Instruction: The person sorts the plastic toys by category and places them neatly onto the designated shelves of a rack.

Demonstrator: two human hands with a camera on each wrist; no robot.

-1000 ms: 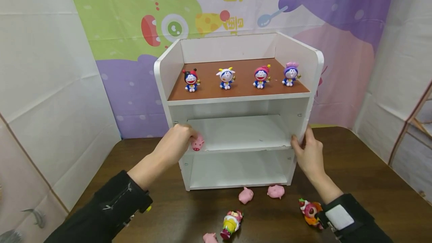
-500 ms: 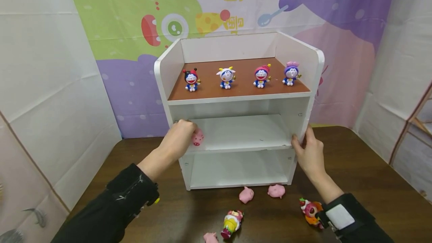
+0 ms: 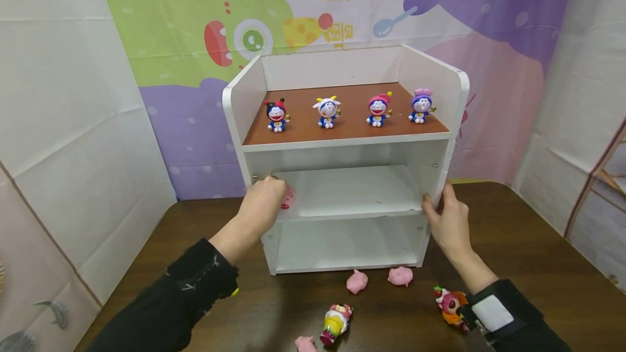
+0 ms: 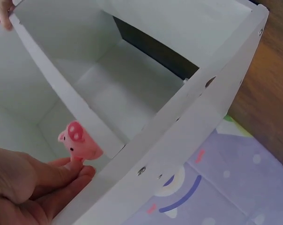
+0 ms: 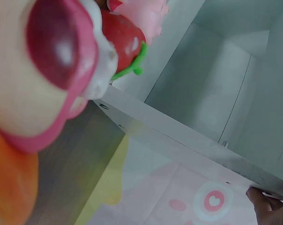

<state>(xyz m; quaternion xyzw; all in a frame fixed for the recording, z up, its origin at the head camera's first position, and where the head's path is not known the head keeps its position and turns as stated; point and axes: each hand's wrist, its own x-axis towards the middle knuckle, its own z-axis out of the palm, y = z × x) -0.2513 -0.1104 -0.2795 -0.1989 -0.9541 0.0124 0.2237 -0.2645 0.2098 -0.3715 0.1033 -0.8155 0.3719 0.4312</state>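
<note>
Compared with a second ago, the left hand [image 3: 264, 200] and its sleeve have shifted toward the shelf unit [image 3: 454, 96], and the pink pig [image 4: 83, 143] now shows higher in the head view, more of it covered by the knuckles. The right hand [image 3: 449, 221] has kept its place.

The pig's snout faces out of the unit, back toward the wearer and somewhat down; its long axis seems to run from front to back, foreshortened in the head view. The left hand pinches it between thumb and fingers, with the pig just beyond the fingertips, at the left end of the middle shelf [image 3: 347, 214]; whether it touches the shelf I cannot tell.

The right hand grips the unit's right side, thumb at the front edge. Below and between the hands, two other pigs [image 3: 357, 282] [image 3: 400, 276] lie on the desk [image 3: 391, 325].
</note>
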